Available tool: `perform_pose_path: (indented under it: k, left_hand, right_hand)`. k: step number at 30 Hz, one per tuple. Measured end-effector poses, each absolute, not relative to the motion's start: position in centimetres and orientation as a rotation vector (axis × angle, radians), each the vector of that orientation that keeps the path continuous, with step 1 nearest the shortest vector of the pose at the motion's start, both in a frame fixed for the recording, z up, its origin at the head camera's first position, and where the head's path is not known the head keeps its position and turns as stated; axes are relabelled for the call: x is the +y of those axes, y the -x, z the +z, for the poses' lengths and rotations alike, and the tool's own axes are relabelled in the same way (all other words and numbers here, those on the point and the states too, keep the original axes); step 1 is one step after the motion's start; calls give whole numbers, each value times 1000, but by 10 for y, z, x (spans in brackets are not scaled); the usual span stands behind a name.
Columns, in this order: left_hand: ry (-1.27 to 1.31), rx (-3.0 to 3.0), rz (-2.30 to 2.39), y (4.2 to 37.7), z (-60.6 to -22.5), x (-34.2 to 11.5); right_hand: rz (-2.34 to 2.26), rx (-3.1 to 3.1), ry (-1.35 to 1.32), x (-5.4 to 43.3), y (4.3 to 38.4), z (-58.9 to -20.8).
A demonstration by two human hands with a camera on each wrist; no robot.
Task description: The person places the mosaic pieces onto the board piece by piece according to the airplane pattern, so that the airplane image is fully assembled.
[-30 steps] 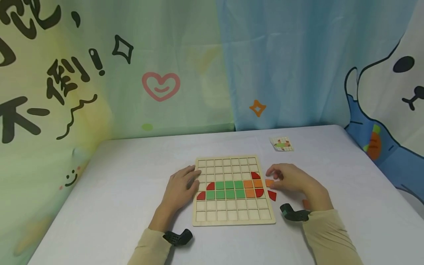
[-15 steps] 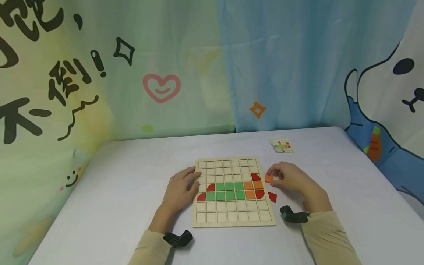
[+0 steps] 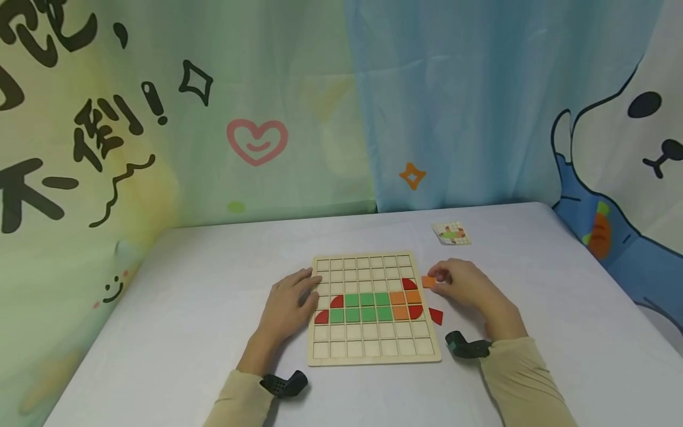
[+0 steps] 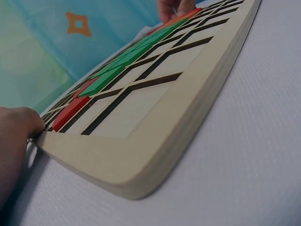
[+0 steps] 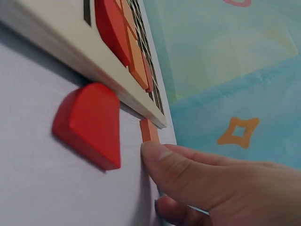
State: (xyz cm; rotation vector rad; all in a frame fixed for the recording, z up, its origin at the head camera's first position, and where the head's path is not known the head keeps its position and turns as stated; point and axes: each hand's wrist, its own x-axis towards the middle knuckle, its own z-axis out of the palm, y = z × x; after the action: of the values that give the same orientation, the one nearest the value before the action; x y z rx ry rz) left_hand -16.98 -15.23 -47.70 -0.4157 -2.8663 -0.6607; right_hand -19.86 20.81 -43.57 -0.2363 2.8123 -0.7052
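A wooden grid board (image 3: 373,351) lies on the table, with green, orange and red pieces set in its middle rows. My left hand (image 3: 288,302) rests against the board's left edge, fingertips on the rim; in the left wrist view its thumb (image 4: 23,122) touches the corner side. My right hand (image 3: 464,287) pinches an orange square block (image 3: 428,281) between thumb and fingers, just off the board's right edge. The right wrist view shows that block (image 5: 148,131) close beside the board's side. Near it lies a red quarter-round block (image 5: 89,125) on the cloth.
A small pattern card (image 3: 452,233) with a printed coloured grid lies at the back right of the white-covered table (image 3: 224,261). Printed curtains (image 3: 299,107) hang behind the table. A dark wrist device (image 3: 467,345) sits at the right cuff.
The right hand has taken hold of the orange block and shifted it away from me and slightly left, toward the board's edge. The left hand stays at the board.
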Motion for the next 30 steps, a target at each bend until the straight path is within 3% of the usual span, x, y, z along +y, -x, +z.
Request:
perform_pose_path:
  k: [30]
  left_hand:
    - [438, -2842, -698, 171, -478, -155]
  right_hand:
    - [-880, 2886, 187, 193, 200, -429]
